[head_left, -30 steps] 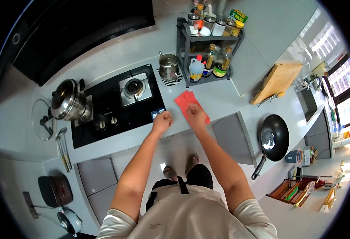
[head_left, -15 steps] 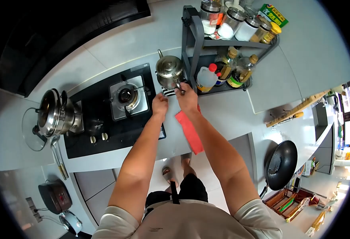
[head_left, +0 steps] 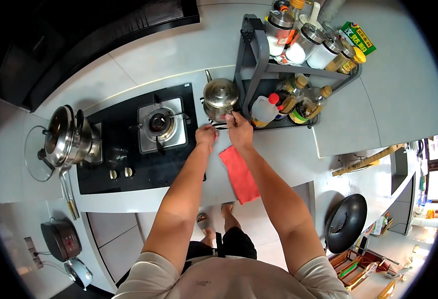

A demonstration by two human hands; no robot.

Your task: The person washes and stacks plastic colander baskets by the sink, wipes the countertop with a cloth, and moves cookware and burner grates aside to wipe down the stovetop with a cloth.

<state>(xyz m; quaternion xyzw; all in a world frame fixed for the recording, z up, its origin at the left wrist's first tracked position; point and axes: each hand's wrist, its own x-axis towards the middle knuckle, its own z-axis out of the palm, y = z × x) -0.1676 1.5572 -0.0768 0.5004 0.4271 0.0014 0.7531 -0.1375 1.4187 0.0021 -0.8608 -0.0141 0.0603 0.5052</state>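
Note:
A lidded metal kettle [head_left: 220,95] stands on the counter between the stove and the seasoning rack, its spout toward the back wall. My right hand [head_left: 240,131] is closed around the handle on its near side. Under the kettle's front edge shows a black-and-white striped mat [head_left: 220,126]. My left hand [head_left: 206,136] has its fingers pinched together at that mat's left corner, and the fingertips are partly hidden. A red cloth [head_left: 240,174] lies on the counter just in front of my right hand, below the forearm.
Left is a black gas stove [head_left: 129,158] with a bare burner [head_left: 160,123] and a steel pot [head_left: 79,139]. The grey rack [head_left: 260,60] close on the right carries jars and bottles. A black wok [head_left: 347,224] sits farther right.
The view has shifted slightly, so most things appear lower and farther right. Both hands keep their places at the kettle and the striped mat.

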